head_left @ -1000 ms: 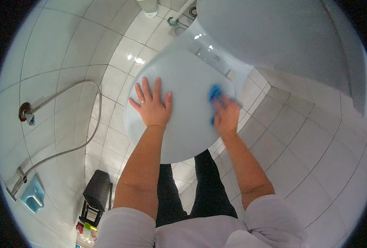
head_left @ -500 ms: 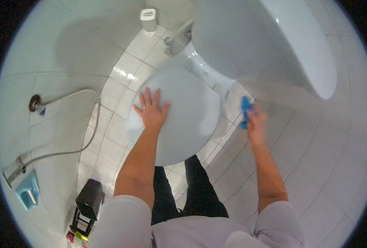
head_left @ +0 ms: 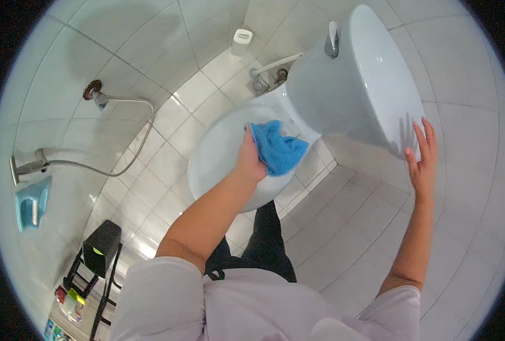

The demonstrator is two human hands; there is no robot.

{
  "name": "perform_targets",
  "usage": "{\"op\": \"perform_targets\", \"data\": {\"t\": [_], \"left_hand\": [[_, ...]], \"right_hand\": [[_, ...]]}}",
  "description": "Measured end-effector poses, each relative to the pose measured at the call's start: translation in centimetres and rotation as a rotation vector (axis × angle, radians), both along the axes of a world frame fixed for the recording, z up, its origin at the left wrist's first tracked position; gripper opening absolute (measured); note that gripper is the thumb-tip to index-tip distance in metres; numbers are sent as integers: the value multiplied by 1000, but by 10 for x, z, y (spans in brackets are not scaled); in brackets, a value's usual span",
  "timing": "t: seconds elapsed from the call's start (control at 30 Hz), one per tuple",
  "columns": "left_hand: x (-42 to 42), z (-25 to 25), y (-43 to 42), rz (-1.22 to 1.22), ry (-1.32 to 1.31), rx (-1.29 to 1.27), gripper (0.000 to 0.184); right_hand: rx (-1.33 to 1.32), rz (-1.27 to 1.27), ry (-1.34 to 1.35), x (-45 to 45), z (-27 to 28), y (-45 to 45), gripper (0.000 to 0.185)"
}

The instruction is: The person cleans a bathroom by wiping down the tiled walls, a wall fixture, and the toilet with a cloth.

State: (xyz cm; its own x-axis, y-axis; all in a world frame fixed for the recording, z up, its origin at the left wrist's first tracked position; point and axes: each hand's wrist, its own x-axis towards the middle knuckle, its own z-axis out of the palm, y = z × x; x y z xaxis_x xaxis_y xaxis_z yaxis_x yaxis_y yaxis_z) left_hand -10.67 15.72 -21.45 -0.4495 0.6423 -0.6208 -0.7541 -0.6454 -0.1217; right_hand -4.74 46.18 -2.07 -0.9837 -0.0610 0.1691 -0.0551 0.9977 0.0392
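Note:
My left hand (head_left: 250, 158) is closed on a crumpled blue cloth (head_left: 281, 150), above the shut white toilet lid (head_left: 221, 153). Whether the cloth touches the lid I cannot tell. Off to the right, my right hand (head_left: 424, 154) has its fingers spread at the near right end of the white toilet tank (head_left: 335, 91). Its fingertips are at the rim of the tank's top cover (head_left: 380, 62) and cast a reflection there. A silver flush lever (head_left: 332, 42) sits on the tank's side.
A shower hose (head_left: 144, 131) hangs along the left wall, with a blue soap holder (head_left: 32, 204) below its head. A black rack (head_left: 102, 247) stands at lower left. By the back corner are a white container (head_left: 241, 41) and a floor drain (head_left: 258, 85). A tiled ledge (head_left: 309, 192) runs right of the toilet.
The blue cloth has passed from my right hand to my left. My left hand has come off the lid surface and moved right; my right hand has gone up and right to the tank.

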Motion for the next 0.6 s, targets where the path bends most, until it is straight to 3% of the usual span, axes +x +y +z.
{"op": "perform_targets", "data": {"t": [0.07,0.13,0.17,0.23,0.3,0.4,0.47,0.6], "left_hand": [[-15,24,18,89,-46,-75,49],[-26,71,65,129,159,-62,52],[-25,65,95,130,431,-125,53],[-30,74,153,301,1012,-635,57],[-33,78,181,469,1257,-1148,57],[-30,28,202,705,1265,-1317,54],[-33,-22,212,357,586,-945,53],[-47,-119,215,99,280,-931,61]], "right_hand": [[89,48,-64,-4,4,46,53],[169,96,-140,-9,-2,67,53],[158,125,-177,-8,-8,72,54],[144,190,-209,-13,-19,81,55],[-62,218,-90,-11,-32,85,57],[-134,197,-89,-6,-42,91,59],[-124,206,-109,-5,-42,93,60],[-171,178,-103,-5,-43,92,62]]}}
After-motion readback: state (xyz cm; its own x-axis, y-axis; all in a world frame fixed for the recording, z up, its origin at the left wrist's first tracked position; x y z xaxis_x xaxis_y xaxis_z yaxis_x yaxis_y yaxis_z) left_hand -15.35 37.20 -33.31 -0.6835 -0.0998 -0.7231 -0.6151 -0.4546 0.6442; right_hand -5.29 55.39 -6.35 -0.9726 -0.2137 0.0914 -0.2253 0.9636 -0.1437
